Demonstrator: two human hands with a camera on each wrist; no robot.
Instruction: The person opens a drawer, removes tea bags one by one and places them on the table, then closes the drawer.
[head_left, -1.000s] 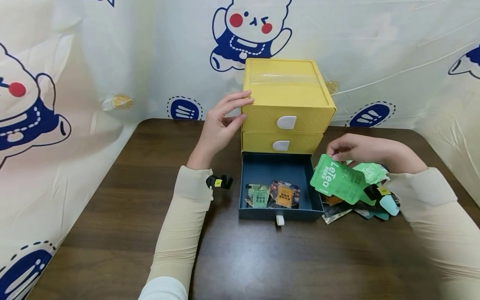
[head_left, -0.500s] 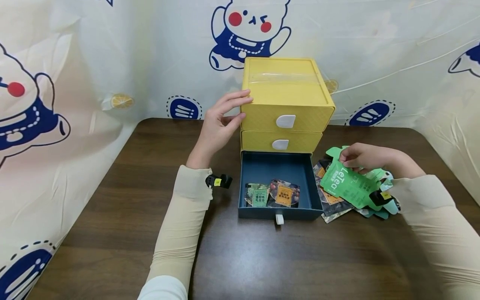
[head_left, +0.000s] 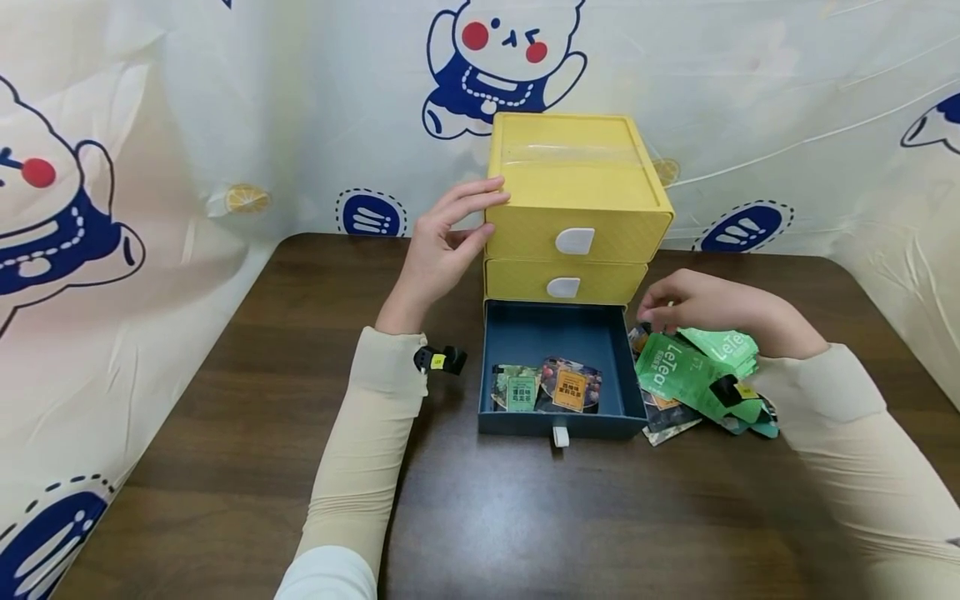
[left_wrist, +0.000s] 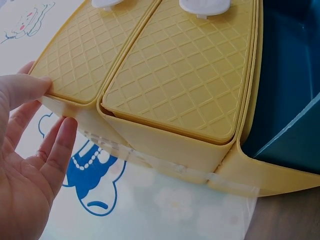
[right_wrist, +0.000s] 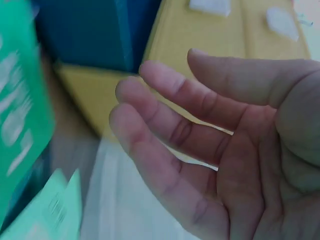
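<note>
My left hand rests straight fingers and thumb against the upper left corner of a yellow drawer unit. The left wrist view shows the thumb on the front panel's edge and the fingers at the side. The bottom drawer, dark blue inside, stands pulled out. Near its front wall lie a green-labelled sachet and an orange-labelled sachet. Just right of the drawer, my right hand hovers over a pile of tea packets, fingers loosely bent and holding nothing. A green LeTea packet lies on top.
The brown table carries everything. Behind it hangs a pale cartoon-printed cloth. The drawer's small white pull tab sticks out in front. Two upper yellow drawers with white tabs are closed.
My right hand moved the green LeTea packet rightward over the pile, let go of it, and shifted left toward the drawer unit. The left hand stays in place.
</note>
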